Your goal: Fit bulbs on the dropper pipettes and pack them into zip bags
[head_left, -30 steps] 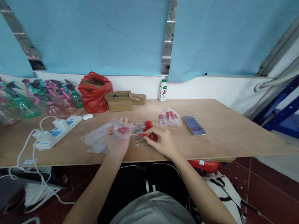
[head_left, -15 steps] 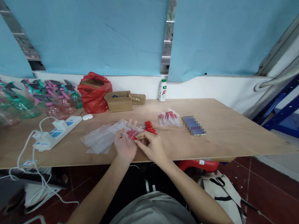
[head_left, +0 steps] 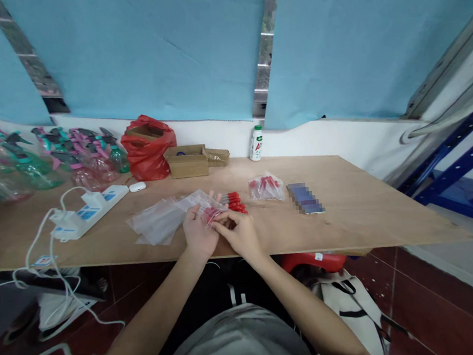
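My left hand (head_left: 201, 236) is palm up near the table's front edge, its fingers curled around a clear plastic bag (head_left: 208, 211) with red-handled pieces inside. With thumb and fingertips, my right hand (head_left: 241, 234) pinches the right end of that bag. Just beyond the right hand lies a pile of red-handled screwdrivers (head_left: 234, 201), their metal shafts pointing left. Flat clear bags (head_left: 152, 222) are fanned out to the left of my hands. Farther right rest filled bags (head_left: 266, 188) with red handles showing through.
A phone (head_left: 305, 199) lies right of the filled bags. At the back stand a white bottle (head_left: 256, 143), a cardboard box (head_left: 187, 162) and a red plastic bag (head_left: 148, 152). Spray bottles (head_left: 88, 164) crowd the left, behind a power strip (head_left: 93, 211) with trailing cables.
Both hands stay nearly in place. The bag between them has tilted slightly, and its red contents show a little more in the left palm.
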Demonstrator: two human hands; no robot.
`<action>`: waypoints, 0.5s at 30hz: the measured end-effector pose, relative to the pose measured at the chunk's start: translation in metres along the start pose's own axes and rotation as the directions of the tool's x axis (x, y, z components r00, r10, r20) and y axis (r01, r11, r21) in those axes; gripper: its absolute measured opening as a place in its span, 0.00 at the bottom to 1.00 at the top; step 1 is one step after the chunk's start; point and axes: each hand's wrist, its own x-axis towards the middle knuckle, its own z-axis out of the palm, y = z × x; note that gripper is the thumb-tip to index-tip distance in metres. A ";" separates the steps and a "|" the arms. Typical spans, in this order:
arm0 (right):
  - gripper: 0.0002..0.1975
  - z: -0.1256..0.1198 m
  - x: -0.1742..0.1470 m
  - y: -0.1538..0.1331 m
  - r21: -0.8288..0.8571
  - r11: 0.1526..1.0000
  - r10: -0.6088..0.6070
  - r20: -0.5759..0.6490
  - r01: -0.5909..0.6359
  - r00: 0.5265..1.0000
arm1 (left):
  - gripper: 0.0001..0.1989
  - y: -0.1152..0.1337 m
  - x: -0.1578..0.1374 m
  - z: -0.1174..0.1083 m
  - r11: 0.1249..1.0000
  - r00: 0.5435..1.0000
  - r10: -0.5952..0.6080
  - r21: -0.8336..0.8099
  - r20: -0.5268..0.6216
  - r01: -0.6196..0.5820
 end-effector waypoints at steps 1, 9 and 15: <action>0.05 0.000 0.000 -0.001 0.000 1.000 0.005 -0.011 -0.005 1.000 | 0.28 -0.001 -0.001 0.001 1.000 1.000 -0.014 0.014 -0.001 0.014; 0.02 -0.002 0.001 -0.004 0.003 0.999 0.033 -0.053 -0.033 0.998 | 0.30 0.003 0.004 -0.002 0.993 0.997 -0.078 0.092 0.015 0.076; 0.04 -0.003 0.001 0.000 -0.051 0.998 0.032 -0.074 -0.035 0.997 | 0.30 0.005 0.002 -0.001 0.988 0.994 -0.112 0.104 0.005 0.111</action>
